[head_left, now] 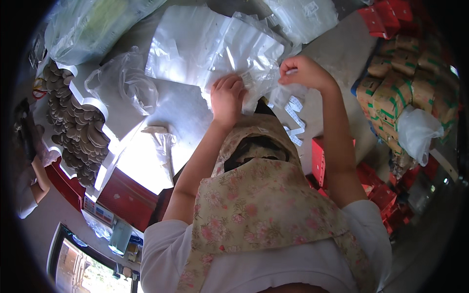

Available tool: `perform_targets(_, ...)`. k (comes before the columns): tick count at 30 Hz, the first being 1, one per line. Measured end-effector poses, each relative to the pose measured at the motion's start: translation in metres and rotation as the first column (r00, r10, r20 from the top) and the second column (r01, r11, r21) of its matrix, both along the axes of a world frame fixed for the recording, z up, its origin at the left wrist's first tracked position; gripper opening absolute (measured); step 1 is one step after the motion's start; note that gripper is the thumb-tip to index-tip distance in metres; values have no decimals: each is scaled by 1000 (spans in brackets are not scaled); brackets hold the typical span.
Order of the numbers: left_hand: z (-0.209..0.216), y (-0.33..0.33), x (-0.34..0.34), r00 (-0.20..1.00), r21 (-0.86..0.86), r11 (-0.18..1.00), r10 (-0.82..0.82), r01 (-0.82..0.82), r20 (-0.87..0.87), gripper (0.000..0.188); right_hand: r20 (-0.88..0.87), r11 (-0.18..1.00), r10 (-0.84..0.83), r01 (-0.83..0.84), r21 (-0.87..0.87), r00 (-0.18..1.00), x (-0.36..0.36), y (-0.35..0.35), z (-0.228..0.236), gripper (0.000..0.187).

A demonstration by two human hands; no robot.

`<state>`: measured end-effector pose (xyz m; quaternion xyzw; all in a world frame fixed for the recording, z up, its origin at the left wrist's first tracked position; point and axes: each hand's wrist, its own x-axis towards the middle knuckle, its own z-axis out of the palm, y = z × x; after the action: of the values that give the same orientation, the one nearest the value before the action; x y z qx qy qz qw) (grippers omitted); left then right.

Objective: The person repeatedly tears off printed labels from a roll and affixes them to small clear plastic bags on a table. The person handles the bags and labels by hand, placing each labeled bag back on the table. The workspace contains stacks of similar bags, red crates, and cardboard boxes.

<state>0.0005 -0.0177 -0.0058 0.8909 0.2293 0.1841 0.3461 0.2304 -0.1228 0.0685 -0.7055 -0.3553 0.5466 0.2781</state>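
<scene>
My left hand (228, 97) presses with bent fingers on the near edge of a stack of clear plastic bags (183, 44) on the table. My right hand (309, 73), a little to the right and raised, is pinched around a small white piece (291, 72) whose kind I cannot make out. Thin clear film lies just below those fingers. A folded white strip of printed labels (294, 115) trails down the table's near side. To the left of my left forearm, a mushroom in a clear bag (163, 146) rests on the bright tabletop.
Grey oyster mushrooms (78, 132) fill a white foam box at the left. Behind it is another person's arm (41, 183). A crumpled plastic bag (129, 80) lies nearby. Taped brown cartons (391, 95) are piled at the right, with red boxes (378, 195) below.
</scene>
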Motion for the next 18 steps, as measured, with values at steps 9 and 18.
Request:
perform_targets(9,14,57,-12,617,-428,633,762,-646,196,22,-294,961,16,67,269,956,-34,46,-6,9)
perform_targets(18,-8,-8,-7,987,48,998,42,-35,-155,27,600,998,-65,63,24,798,-53,42,-46,24)
